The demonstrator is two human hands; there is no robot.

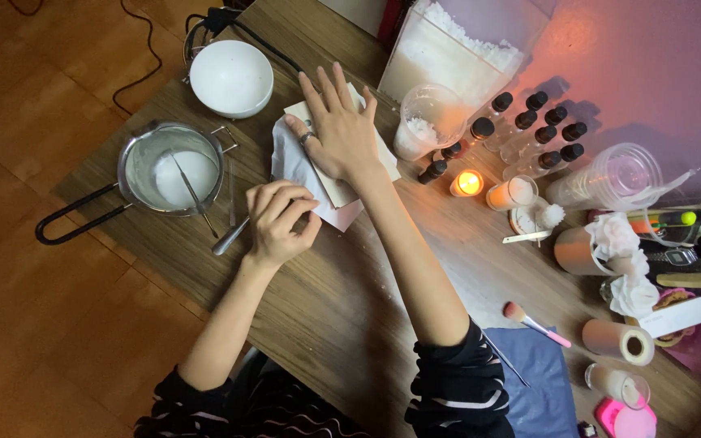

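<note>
Fingers: my right hand [341, 130] lies flat and spread, palm down on a cream card [342, 154]; my left hand [279, 221] is curled shut around a metal utensil [231, 236].
Utensil: it sits at the near edge of the card, handle jutting from my fist toward the saucepan; its long axis runs diagonally, low-left to upper-right. The working end is hidden in my fist, so I cannot tell whether it is a spoon or a knife.
Card: it rests on a crumpled white cloth [287, 162] and a pink sheet [342, 216], long axis slanting away from me to the right.
Surface: a dark wood-grain table [318, 324] set over an orange-brown wooden floor [34, 97].
Left of my hands: a steel saucepan [174, 169] of white wax with a thin rod leaning in it, and a white bowl [231, 78] beyond.
Right of my hands: a lit tealight [468, 183], dark-capped small bottles [529, 130], a clear tub of white flakes [456, 53], stacked clear cups [610, 174].
</note>
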